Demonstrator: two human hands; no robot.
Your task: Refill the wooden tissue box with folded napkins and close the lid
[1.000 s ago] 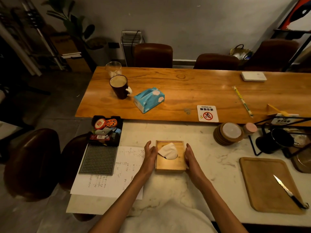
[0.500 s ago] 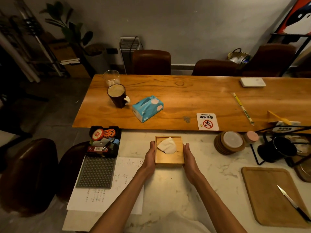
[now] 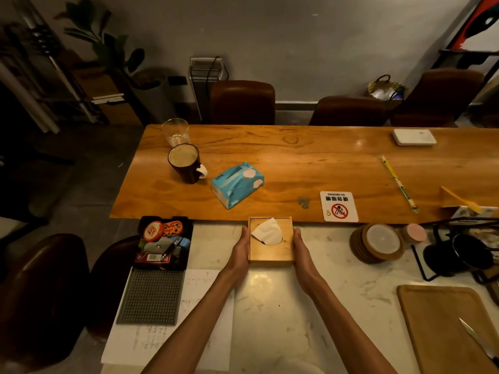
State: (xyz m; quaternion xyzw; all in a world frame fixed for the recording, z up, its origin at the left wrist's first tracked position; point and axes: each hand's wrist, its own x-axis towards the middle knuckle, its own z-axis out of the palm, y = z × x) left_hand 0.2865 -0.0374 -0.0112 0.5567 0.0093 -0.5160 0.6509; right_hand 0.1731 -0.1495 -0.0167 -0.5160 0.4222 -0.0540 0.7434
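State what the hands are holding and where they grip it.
The wooden tissue box, lid on, is held between both hands: the left hand flat against its left side wall, the right hand against its right.

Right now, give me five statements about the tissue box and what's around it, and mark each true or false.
1. Both hands flank the wooden box, left hand and right hand pressed to its sides. True.
2. The lid is off the box. False: the lid is on, with a napkin sticking up through its opening.
3. The blue tissue pack lies on the wooden table. True.
4. The knife rests beside the mug. False: it lies on the cutting board, far right.
5. The box stands on the paper sheet. False: it stands on the marble counter.
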